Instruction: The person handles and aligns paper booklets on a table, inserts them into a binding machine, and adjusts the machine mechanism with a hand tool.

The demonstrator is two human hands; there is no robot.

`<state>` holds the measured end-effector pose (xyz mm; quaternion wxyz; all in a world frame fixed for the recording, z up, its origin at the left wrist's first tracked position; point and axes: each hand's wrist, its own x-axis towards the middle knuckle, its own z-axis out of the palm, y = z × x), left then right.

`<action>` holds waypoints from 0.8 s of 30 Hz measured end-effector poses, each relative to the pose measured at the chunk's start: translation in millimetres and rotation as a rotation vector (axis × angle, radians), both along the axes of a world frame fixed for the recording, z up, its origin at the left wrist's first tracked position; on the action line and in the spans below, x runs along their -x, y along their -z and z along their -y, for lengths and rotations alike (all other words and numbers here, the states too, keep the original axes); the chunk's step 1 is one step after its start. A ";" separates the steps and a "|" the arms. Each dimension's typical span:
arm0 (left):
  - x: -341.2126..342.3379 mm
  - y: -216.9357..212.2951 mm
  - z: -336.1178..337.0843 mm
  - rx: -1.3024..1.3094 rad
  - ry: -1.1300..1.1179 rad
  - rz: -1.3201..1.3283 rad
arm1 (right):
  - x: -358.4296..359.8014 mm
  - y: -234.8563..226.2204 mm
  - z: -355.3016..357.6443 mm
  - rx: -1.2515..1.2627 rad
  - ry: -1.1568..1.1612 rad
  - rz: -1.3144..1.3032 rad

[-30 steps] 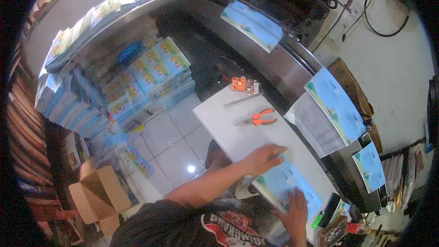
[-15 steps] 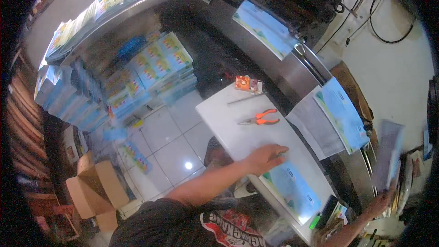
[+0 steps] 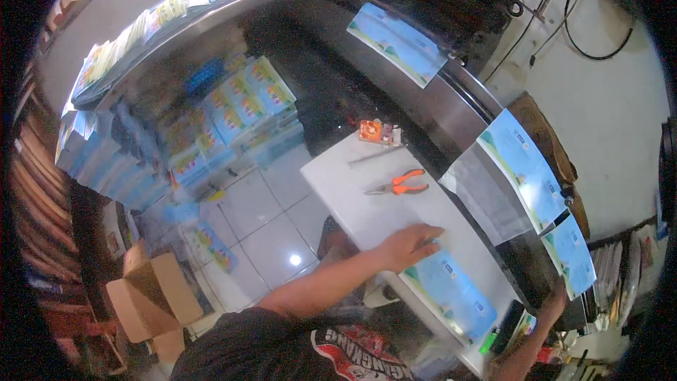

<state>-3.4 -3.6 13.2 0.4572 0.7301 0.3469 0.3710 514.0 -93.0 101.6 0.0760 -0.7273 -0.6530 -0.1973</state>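
My left hand (image 3: 409, 248) rests on the white tabletop (image 3: 338, 169), fingers apart, at the upper end of a long blue printed sheet (image 3: 451, 295). At the far right my right hand (image 3: 554, 305) grips the lower end of a shorter blue printed sheet (image 3: 572, 259), which lies against the dark metal edge. Some of those fingers are hidden. Just above it, another blue sheet (image 3: 523, 169) overlaps a pale grey sheet (image 3: 486, 194). Orange-handled pliers (image 3: 399, 183) lie on the tabletop, with a thin metal rod (image 3: 377, 157) beyond them.
An orange small box (image 3: 379, 132) sits at the table's far end. A blue sheet (image 3: 398, 44) lies along the metal machine. Printed stacks (image 3: 240, 109) stand on the tiled floor, near an open cardboard box (image 3: 155, 296). A dark phone-like object (image 3: 506, 326) lies near my right forearm.
My right hand has moved left, bringing its sheet from a blurred, raised position down against the metal edge, blue side showing. My left hand has stayed put.
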 end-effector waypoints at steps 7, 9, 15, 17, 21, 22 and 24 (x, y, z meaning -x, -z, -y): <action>2.5 -0.4 1.5 0.029 -0.021 0.027 | 260.0 -8.2 37.7 0.479 -0.134 -0.399; 1.4 0.6 0.4 0.058 -0.015 0.043 | 290.8 10.4 55.4 0.552 -0.275 -0.148; 1.2 -0.9 2.4 0.033 -0.016 0.021 | 286.5 14.5 76.1 0.698 -0.295 -0.302; 7.7 -7.5 3.9 0.052 -0.041 0.017 | 291.6 -13.7 59.9 0.741 -0.248 -0.409; 3.5 -0.6 0.2 0.061 -0.030 0.034 | 265.8 -34.0 40.3 0.891 -0.299 -0.460; 4.1 1.8 1.2 0.096 -0.019 0.054 | 258.7 -42.5 34.5 0.806 -0.138 -0.441; 5.6 2.5 3.1 0.131 -0.015 0.073 | 223.6 -63.3 21.4 0.570 0.047 -0.486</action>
